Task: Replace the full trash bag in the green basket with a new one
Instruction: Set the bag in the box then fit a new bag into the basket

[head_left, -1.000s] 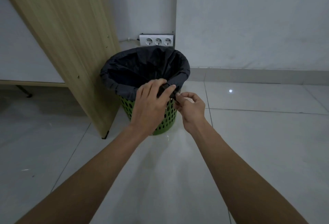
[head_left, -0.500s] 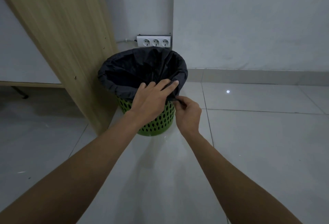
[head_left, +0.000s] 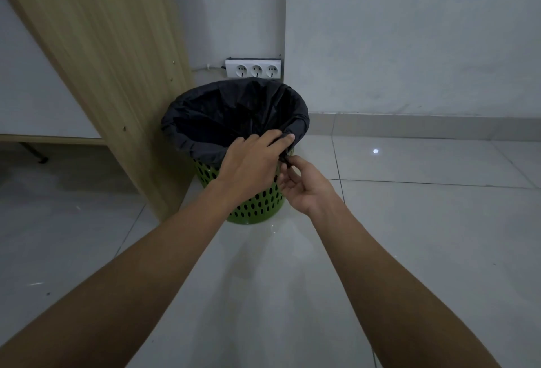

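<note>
A green perforated basket [head_left: 257,206] stands on the tiled floor against the wall corner. A black trash bag [head_left: 228,116] lines it, its edge folded over the rim. My left hand [head_left: 251,165] lies over the near right part of the rim, fingers pressing a gathered bunch of the bag's edge. Just below and to the right, my right hand [head_left: 304,186] pinches the dark end of that bunch at the basket's side. The inside of the bag is dark; its contents cannot be made out.
A wooden panel [head_left: 117,75] leans close on the basket's left. A white three-socket power strip [head_left: 254,68] sits on the wall right behind the basket. Grey floor tiles [head_left: 424,221] spread to the right and toward me.
My left hand's fingers have stretched further over the rim, and my right hand has turned palm-up under the gathered bag edge. The view has shifted slightly closer.
</note>
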